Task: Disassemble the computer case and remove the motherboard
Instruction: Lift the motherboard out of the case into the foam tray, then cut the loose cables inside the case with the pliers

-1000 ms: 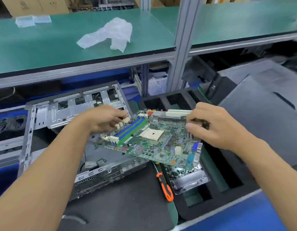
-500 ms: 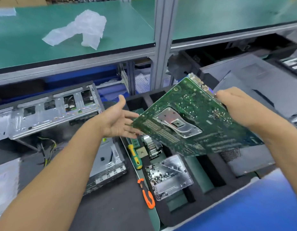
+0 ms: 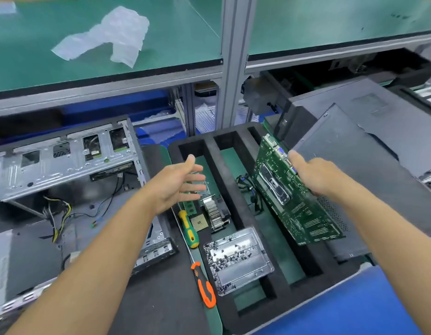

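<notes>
Green motherboard [image 3: 294,194], now flipped underside up, is gripped only by the right hand [image 3: 313,175] above the foam tray [image 3: 224,180]; left hand [image 3: 178,182] has released, fingers spread. Removal is complete.

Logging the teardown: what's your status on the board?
Left hand open, empty. Right hand grips motherboard by its port edge, tilted over the foam tray. Case gutted. Nothing blocking.

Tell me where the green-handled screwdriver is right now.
In the head view the green-handled screwdriver lies centre-left, along the left edge of the black foam tray, just below the open left hand and above the orange tool.
</notes>
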### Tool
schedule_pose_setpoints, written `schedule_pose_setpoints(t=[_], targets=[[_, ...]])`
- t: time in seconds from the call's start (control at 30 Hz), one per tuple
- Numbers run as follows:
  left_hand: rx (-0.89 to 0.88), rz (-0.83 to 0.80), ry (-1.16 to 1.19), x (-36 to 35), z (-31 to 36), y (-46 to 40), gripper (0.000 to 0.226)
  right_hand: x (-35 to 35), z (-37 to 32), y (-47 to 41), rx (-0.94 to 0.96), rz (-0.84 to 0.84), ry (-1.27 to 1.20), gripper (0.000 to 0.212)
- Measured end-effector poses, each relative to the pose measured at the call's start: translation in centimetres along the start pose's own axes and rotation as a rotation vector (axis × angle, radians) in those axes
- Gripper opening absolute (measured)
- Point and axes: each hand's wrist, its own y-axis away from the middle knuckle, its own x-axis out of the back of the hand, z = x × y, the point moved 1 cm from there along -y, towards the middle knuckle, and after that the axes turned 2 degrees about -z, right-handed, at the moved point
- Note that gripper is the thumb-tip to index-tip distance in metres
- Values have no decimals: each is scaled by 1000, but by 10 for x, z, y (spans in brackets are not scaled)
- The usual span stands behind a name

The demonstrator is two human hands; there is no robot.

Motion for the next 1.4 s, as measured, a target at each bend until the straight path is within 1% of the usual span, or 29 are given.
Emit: schedule_pose_setpoints(t=[0.23, 0.33, 0.53, 0.7, 0.83, 0.9, 1.03, 1.1, 1.13, 1.2, 1.27, 1.3, 1.33, 1.37, 1.4], targets=[[-28, 27, 17, 7, -6, 6, 44, -62, 5, -14, -112, -57, 50, 86], [-39, 40, 36, 15, -7, 8, 44, -80, 1, -19, -182, -42, 53, 93], [-116, 97, 163, 30, -5, 21, 42, -115, -20, -12, -100, -64, 142, 87], [-178, 188, 260, 52, -6, 40, 37, -136, -35, -2, -107, 38, 140, 83], [-214, 267, 292, 77, -14, 59, 34, -144, -42, 2, -120, 70, 201, 84], [-213, 306, 303, 89, -20, 68, 33, -148, -45, 4, -111, 62, 227, 85], [-191, 375, 286, 116, -36, 91, 33, -151, -50, 6, -102, -21, 257, 88], [-182, 416, 285, 129, -45, 104, 32, -146, -52, 9, -100, -37, 290, 89], [-180, 436, 288, 136, -48, 110, 32, -143, -53, 12, -83, -5, 348, 88], [-182, 467, 299, 146, -55, 123, 31, -137, -62, 22, 15, 172, 500, 81], [-205, 483, 320, 155, -61, 136, 30, -138, -82, 39, 223, 394, 539, 64], [-217, 487, 326, 158, -65, 144, 28, -141, -95, 50, 352, 467, 531, 53], [-226, 485, 325, 160, -68, 152, 27, -149, -108, 63, 462, 475, 522, 42], [-234, 473, 322, 163, -71, 160, 27, -160, -121, 76, 544, 438, 518, 35], [-242, 451, 321, 164, -74, 169, 27, -174, -130, 90, 595, 397, 509, 33]])
